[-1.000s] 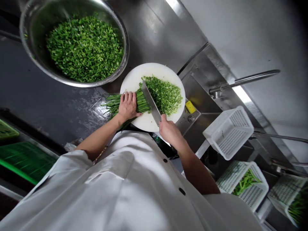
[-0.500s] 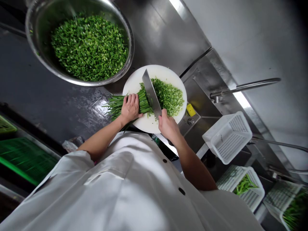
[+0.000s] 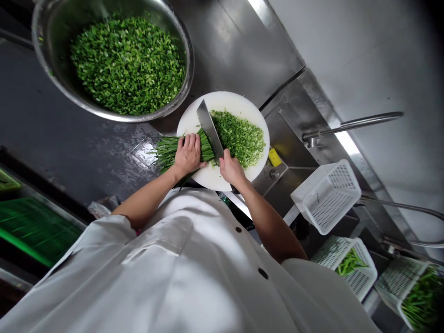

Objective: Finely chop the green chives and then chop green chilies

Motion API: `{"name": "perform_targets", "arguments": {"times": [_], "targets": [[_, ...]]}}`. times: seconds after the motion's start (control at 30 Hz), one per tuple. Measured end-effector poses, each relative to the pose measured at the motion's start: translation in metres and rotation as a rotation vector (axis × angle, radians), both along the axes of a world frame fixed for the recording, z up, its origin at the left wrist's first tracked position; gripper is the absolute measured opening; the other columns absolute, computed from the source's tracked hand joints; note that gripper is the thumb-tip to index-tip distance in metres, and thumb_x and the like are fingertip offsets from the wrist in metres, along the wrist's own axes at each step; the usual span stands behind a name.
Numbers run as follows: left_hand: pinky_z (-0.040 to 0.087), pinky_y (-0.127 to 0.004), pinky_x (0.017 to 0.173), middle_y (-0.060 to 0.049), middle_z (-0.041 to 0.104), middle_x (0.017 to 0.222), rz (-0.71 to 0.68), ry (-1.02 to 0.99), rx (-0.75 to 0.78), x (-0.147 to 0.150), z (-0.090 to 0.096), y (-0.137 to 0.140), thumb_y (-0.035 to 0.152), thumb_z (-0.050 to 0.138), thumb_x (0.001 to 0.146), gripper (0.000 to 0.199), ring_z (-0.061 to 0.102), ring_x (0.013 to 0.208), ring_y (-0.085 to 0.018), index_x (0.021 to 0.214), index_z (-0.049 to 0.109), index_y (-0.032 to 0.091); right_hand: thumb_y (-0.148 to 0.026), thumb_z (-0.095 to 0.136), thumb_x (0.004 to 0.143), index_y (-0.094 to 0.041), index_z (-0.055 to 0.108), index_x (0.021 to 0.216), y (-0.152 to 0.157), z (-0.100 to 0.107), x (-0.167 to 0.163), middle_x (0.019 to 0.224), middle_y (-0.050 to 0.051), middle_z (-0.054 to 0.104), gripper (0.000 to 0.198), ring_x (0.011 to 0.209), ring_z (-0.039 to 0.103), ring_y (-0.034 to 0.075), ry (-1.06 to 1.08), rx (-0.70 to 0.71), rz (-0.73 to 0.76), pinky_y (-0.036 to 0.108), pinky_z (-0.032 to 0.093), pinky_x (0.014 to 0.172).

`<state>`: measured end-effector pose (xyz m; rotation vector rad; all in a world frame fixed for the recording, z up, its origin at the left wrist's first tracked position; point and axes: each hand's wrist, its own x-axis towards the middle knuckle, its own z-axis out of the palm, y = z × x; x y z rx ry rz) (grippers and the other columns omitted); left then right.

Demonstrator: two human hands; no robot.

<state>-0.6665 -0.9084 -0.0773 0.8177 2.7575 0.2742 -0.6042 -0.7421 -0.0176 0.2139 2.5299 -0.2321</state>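
Observation:
On a round white cutting board (image 3: pixel 215 179), my left hand (image 3: pixel 188 155) presses down on a bundle of long green chives (image 3: pixel 165 150), its fingers wrapped over the stalks. My right hand (image 3: pixel 231 170) grips a cleaver (image 3: pixel 210 128) by its handle end. The blade stands at the cut end of the bundle, just right of my left fingers. To the right of the blade lies a heap of chopped chives (image 3: pixel 239 138). The lower part of the cleaver's handle is hidden by my right hand.
A large steel bowl (image 3: pixel 189 60) of chopped greens stands at upper left. Right of the board are a yellow sponge (image 3: pixel 274 157), a sink with a faucet (image 3: pixel 354 125), and white plastic baskets (image 3: pixel 326 196), two holding greens. A green crate (image 3: pixel 38 226) sits at lower left.
The cleaver and my right hand have moved left and slightly up, closer to my left hand. My left hand stays on the bundle.

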Motion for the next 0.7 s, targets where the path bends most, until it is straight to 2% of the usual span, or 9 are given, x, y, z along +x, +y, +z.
{"name": "perform_targets", "arguments": {"times": [0.17, 0.23, 0.27, 0.33, 0.47, 0.53, 0.6, 0.7], "targets": [[0.019, -0.052, 0.122, -0.034, 0.041, 0.154, 0.006, 0.012, 0.019, -0.001, -0.002, 0.000, 0.067, 0.058, 0.085, 0.109, 0.036, 0.144, -0.045, 0.156, 0.028, -0.010, -0.028, 0.032, 0.108, -0.011, 0.041, 0.136, 0.016, 0.059, 0.026, 0.096, 0.018, 0.073, 0.033, 0.089, 0.071, 0.032, -0.037, 0.036, 0.032, 0.034, 0.046, 0.074], [0.019, -0.052, 0.122, -0.034, 0.041, 0.154, 0.008, 0.014, 0.019, 0.000, -0.003, 0.000, 0.066, 0.058, 0.086, 0.108, 0.036, 0.145, -0.045, 0.157, 0.028, -0.010, -0.027, 0.034, 0.107, -0.013, 0.043, 0.132, 0.017, 0.071, 0.034, 0.093, 0.017, 0.072, 0.030, 0.087, 0.071, 0.031, -0.088, 0.034, 0.042, 0.033, 0.046, 0.072], [0.019, -0.052, 0.122, -0.034, 0.041, 0.155, 0.009, 0.012, 0.016, 0.000, -0.003, 0.001, 0.066, 0.058, 0.086, 0.108, 0.035, 0.145, -0.045, 0.157, 0.028, -0.009, -0.026, 0.034, 0.107, -0.013, 0.044, 0.130, 0.016, 0.071, 0.035, 0.093, 0.017, 0.072, 0.028, 0.086, 0.071, 0.031, -0.109, 0.025, 0.049, 0.033, 0.046, 0.072], [0.019, -0.053, 0.122, -0.034, 0.040, 0.155, 0.008, 0.003, 0.009, 0.000, -0.005, 0.002, 0.065, 0.056, 0.087, 0.106, 0.035, 0.145, -0.045, 0.157, 0.027, -0.009, -0.024, 0.034, 0.107, -0.014, 0.044, 0.128, 0.011, 0.057, 0.031, 0.097, 0.017, 0.073, 0.025, 0.089, 0.072, 0.031, -0.123, -0.007, 0.060, 0.033, 0.046, 0.072], [0.019, -0.054, 0.123, -0.035, 0.038, 0.157, 0.007, -0.014, 0.006, -0.001, -0.006, 0.002, 0.063, 0.057, 0.088, 0.107, 0.033, 0.147, -0.046, 0.158, 0.024, -0.010, -0.023, 0.032, 0.108, -0.011, 0.041, 0.134, -0.001, 0.006, 0.008, 0.106, 0.021, 0.074, 0.030, 0.096, 0.072, 0.030, -0.045, -0.039, 0.029, 0.033, 0.047, 0.076], [0.018, -0.055, 0.123, -0.035, 0.038, 0.158, 0.013, -0.022, 0.008, -0.001, -0.003, 0.001, 0.063, 0.057, 0.088, 0.107, 0.033, 0.149, -0.046, 0.159, 0.024, -0.010, -0.025, 0.031, 0.108, -0.009, 0.039, 0.137, 0.001, -0.011, -0.002, 0.109, 0.022, 0.073, 0.034, 0.097, 0.072, 0.031, -0.003, -0.044, 0.018, 0.034, 0.048, 0.078], [0.016, -0.058, 0.124, -0.035, 0.033, 0.161, 0.039, -0.022, 0.012, 0.002, 0.003, 0.002, 0.064, 0.057, 0.088, 0.107, 0.028, 0.152, -0.047, 0.160, 0.022, -0.008, -0.027, 0.032, 0.108, -0.009, 0.040, 0.139, 0.008, -0.017, -0.008, 0.110, 0.022, 0.073, 0.036, 0.100, 0.071, 0.033, 0.019, -0.056, 0.022, 0.035, 0.048, 0.079], [0.012, -0.061, 0.125, -0.034, 0.018, 0.168, 0.136, 0.005, 0.021, 0.014, 0.009, 0.011, 0.065, 0.056, 0.089, 0.107, 0.013, 0.159, -0.046, 0.162, 0.018, -0.004, -0.028, 0.034, 0.108, -0.011, 0.042, 0.139, 0.023, -0.012, -0.010, 0.111, 0.021, 0.074, 0.037, 0.103, 0.070, 0.034, 0.029, -0.067, 0.048, 0.036, 0.048, 0.082]]}}
